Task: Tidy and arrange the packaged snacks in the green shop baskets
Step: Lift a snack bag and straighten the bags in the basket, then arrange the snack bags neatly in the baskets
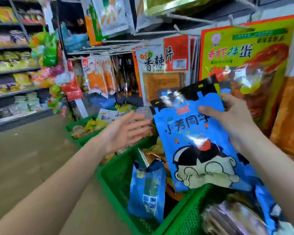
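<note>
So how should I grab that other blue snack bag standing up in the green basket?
Pinch the top edge of the blue foil snack bag from above. It stands nearly upright against the green plastic basket's left wall, so only its top sticks out free; its sides are probably too hemmed in.

**Blue snack packet held over the green baskets**

The right hand (234, 119) is gripping a blue cartoon packet (199, 150) by its upper edge, tilting it above a green basket (115, 177). The left hand (126, 131) is hanging open beside it — fingers spread, touching nothing. Another blue packet (148, 192) is standing inside the basket — hanging snack packs (163, 72) are filling the rack behind.
</note>
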